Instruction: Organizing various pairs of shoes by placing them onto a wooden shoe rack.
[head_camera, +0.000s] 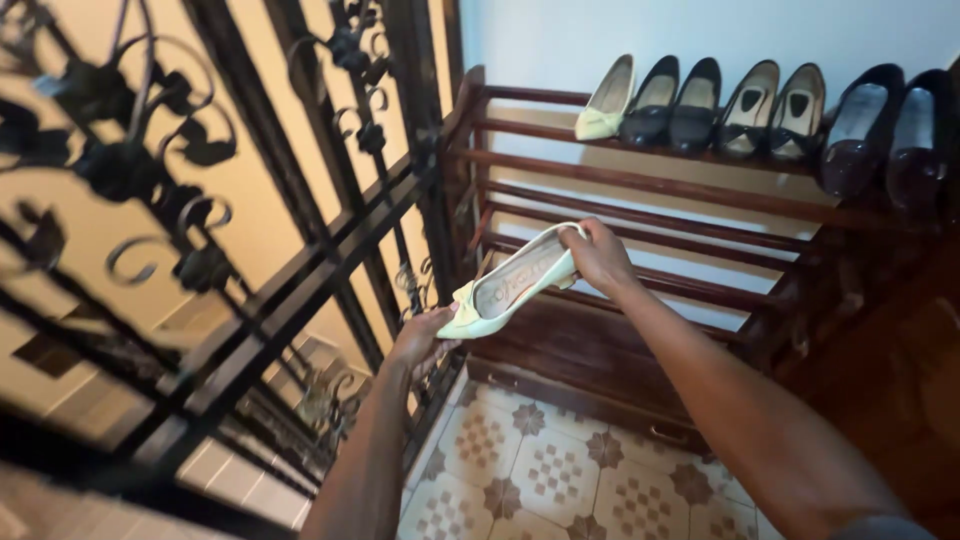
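I hold a pale cream pointed shoe (512, 282) with a small bow at the toe, tilted in the air in front of a dark wooden shoe rack (640, 215). My right hand (598, 255) grips its heel end. My left hand (422, 338) supports the toe from below. On the rack's top shelf a matching cream shoe (606, 100) stands at the left end.
Beside the cream shoe on the top shelf stand several dark shoes (680, 100), some with light insoles (775, 108). A black wrought-iron gate (300, 230) with scrollwork fills the left. Patterned floor tiles (560, 470) lie below the rack.
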